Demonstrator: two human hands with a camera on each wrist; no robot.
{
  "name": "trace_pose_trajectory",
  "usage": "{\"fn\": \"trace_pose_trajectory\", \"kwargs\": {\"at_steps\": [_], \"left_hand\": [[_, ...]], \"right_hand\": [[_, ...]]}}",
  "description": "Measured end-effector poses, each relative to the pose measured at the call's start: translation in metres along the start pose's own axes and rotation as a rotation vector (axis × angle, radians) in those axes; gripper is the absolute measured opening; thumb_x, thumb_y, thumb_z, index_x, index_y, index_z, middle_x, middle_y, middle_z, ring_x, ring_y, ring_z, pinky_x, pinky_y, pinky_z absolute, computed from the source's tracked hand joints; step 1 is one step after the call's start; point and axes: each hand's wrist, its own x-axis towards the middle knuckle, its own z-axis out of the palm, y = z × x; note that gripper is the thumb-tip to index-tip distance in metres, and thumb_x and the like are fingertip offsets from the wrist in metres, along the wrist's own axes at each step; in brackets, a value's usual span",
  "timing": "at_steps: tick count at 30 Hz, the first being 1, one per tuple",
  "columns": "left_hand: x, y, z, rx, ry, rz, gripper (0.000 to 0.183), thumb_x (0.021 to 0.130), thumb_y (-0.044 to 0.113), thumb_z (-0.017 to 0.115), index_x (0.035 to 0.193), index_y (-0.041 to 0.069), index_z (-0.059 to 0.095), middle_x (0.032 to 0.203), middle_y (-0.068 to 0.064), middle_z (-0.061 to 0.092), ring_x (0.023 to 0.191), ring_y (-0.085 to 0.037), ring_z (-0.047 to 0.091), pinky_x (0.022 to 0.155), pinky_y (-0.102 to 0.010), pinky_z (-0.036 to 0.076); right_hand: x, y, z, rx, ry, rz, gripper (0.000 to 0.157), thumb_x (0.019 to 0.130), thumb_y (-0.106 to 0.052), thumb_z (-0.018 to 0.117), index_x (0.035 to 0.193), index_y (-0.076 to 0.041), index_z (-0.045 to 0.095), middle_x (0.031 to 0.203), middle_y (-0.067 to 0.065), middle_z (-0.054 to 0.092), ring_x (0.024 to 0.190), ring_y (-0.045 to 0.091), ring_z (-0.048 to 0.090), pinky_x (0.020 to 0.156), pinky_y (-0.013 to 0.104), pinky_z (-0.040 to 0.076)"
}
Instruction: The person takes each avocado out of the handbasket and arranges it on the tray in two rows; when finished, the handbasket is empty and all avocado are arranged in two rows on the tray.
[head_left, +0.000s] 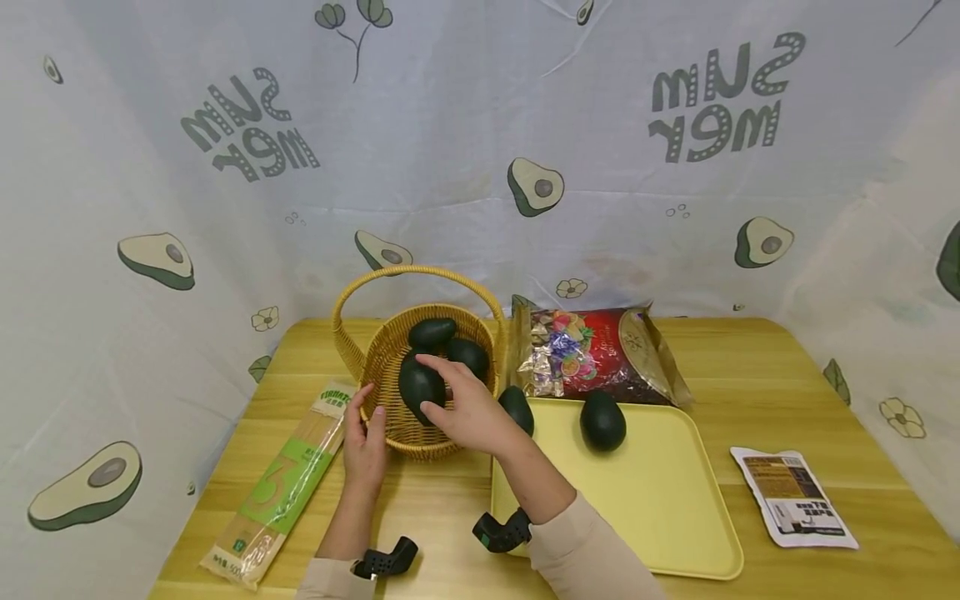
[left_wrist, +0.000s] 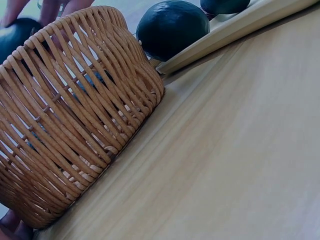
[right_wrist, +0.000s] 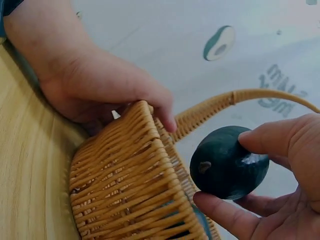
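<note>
Item 1: dark green, smooth, egg-shaped avocado [head_left: 420, 392]. Location: in the grip of the right hand [head_left: 472, 408], thumb on one side and fingers on the other, just left of the palm and over the mouth of the basket. Long axis: in the head view, roughly away from the person, across the direction of the reaching fingers. The right hand is the nearer, being in contact; the left hand [head_left: 365, 446] lies left of the fruit, apart from it.

Item 2: round yellow-brown woven wicker basket [head_left: 423, 451] with a tall arched handle. Directly beneath the right grip. The left hand grips its near-left rim, one digit hooked over the edge.

Item 3: two dark green avocados, inside the basket, one [head_left: 432, 332] beyond the grip, the other [head_left: 470, 358] beyond and slightly right.

Item 4: pale yellow rectangular tray [head_left: 652, 517], right of the grip. Two more dark green avocados with it: one [head_left: 517, 410] at the corner nearest the basket, one [head_left: 602, 422] farther right.

Item 5: glossy red-and-gold bag [head_left: 600, 350], beyond the tray, right of the grip.

Item 6: long green-and-clear noodle packet [head_left: 285, 483], left of the left hand.

Item 7: white-and-brown flat pouch [head_left: 795, 500], far right of both hands.
</note>
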Motion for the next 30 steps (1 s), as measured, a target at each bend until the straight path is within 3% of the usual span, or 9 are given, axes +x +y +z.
{"fn": "trace_pose_trajectory", "kwargs": {"at_steps": [5,9,15,22,30], "left_hand": [[0.0,-0.001,0.0,-0.009,0.009,0.007,0.043,0.107,0.014,0.046,0.15,0.008,0.042,0.164,-0.014,0.029,0.156,-0.03,0.017,0.124,-0.058,0.016],[0.0,-0.002,0.001,-0.024,0.013,0.01,0.044,0.106,0.013,0.046,0.15,0.007,0.042,0.163,-0.014,0.029,0.155,-0.029,0.018,0.124,-0.055,0.015],[0.0,-0.002,0.001,-0.037,0.011,0.002,0.044,0.107,0.014,0.046,0.15,0.007,0.042,0.165,-0.013,0.027,0.155,-0.028,0.016,0.123,-0.055,0.016],[-0.002,-0.001,0.0,-0.035,0.007,-0.009,0.044,0.107,0.014,0.045,0.15,0.007,0.041,0.165,-0.012,0.027,0.155,-0.027,0.017,0.123,-0.054,0.017],[-0.002,0.0,0.001,-0.038,0.011,-0.017,0.044,0.108,0.015,0.045,0.151,0.007,0.041,0.164,-0.01,0.029,0.153,-0.025,0.021,0.12,-0.046,0.021]], "right_hand": [[-0.014,0.001,-0.009,0.078,0.031,0.03,0.069,0.097,-0.018,0.069,0.158,-0.024,0.037,0.159,0.012,0.042,0.129,0.038,0.058,0.093,0.049,0.057],[-0.021,0.006,-0.014,0.152,0.072,0.055,0.07,0.093,-0.015,0.074,0.155,-0.024,0.043,0.148,0.016,0.047,0.122,0.038,0.061,0.08,0.041,0.061],[-0.029,0.011,-0.024,0.222,0.125,0.077,0.071,0.088,-0.013,0.078,0.152,-0.021,0.047,0.137,0.016,0.048,0.12,0.035,0.062,0.077,0.035,0.062],[-0.04,0.017,-0.038,0.168,0.165,0.132,0.072,0.087,-0.015,0.08,0.15,-0.023,0.048,0.136,0.013,0.049,0.102,0.028,0.062,0.07,0.031,0.058],[-0.055,0.022,-0.058,0.143,0.177,0.118,0.069,0.088,-0.016,0.08,0.149,-0.021,0.049,0.138,0.015,0.049,0.109,0.032,0.06,0.071,0.033,0.06]]}}
